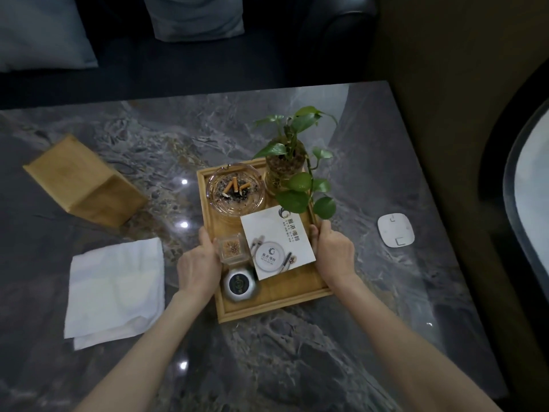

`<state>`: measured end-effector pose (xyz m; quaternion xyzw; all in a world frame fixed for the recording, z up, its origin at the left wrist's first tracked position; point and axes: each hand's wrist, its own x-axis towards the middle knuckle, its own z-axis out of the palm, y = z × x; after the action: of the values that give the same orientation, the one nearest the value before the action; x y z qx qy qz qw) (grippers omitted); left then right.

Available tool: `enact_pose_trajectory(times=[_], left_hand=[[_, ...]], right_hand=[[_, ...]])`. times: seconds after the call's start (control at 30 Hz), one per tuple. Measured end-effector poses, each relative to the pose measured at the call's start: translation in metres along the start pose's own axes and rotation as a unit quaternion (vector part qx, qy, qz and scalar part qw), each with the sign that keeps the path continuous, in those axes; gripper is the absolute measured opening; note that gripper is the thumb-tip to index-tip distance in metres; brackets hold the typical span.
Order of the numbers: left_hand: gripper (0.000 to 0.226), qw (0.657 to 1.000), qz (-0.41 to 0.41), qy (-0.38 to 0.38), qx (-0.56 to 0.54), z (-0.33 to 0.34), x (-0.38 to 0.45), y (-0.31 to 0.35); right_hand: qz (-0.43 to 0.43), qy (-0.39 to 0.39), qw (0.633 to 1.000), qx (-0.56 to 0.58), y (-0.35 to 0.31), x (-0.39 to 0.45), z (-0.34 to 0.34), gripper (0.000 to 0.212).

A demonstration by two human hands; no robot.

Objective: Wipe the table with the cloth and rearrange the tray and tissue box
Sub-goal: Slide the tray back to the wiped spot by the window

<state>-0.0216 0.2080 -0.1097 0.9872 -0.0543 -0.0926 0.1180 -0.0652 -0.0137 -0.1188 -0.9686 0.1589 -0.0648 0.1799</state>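
Bamboo-coloured and rectangular, the wooden tray (300, 288) sits on the grey marble-patterned table (148, 138), gripped on both long sides: the left hand (198, 263) is curled over the left rim with its thumb inside, and the right hand (334, 251) is closed round the right rim in the same way. Holding opposite edges keeps the load level, which matters because the tray carries a glass ashtray with cigarette butts (236, 188), a leafy green plant in a glass jar (286, 168), a white printed card (277, 242), a small clear toothpick holder (230, 248) and a round silver call button (239, 283). Whether the tray is lifted or only resting cannot be told. The folded white cloth (116, 289) lies flat to the left, well apart from either hand. The light wooden tissue box (83, 179) lies at the far left, seemingly tipped on its side, so it probably needs righting.
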Motion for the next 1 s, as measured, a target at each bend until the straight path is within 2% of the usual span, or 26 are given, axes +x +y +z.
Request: enact_pose_trajectory(times=[0.4,0.67,0.8,1.0], left_hand=[[0.024,0.995,0.056,0.024,-0.080,0.013,-0.005,0.114],[0.024,0.992,0.070,0.000,-0.103,0.040,-0.001,0.183],[0.029,0.993,0.059,0.005,-0.097,0.051,0.002,0.201],[0.035,0.996,0.064,-0.007,-0.069,0.063,0.009,0.217]], right_hand=[[0.043,-0.015,0.998,-0.037,0.102,0.015,-0.059,0.026],[0.033,-0.053,0.994,-0.089,0.168,0.024,-0.093,0.012],[0.023,-0.040,0.992,-0.117,0.185,0.028,-0.095,0.026],[0.077,-0.095,0.985,-0.123,0.212,0.032,-0.079,0.017]])
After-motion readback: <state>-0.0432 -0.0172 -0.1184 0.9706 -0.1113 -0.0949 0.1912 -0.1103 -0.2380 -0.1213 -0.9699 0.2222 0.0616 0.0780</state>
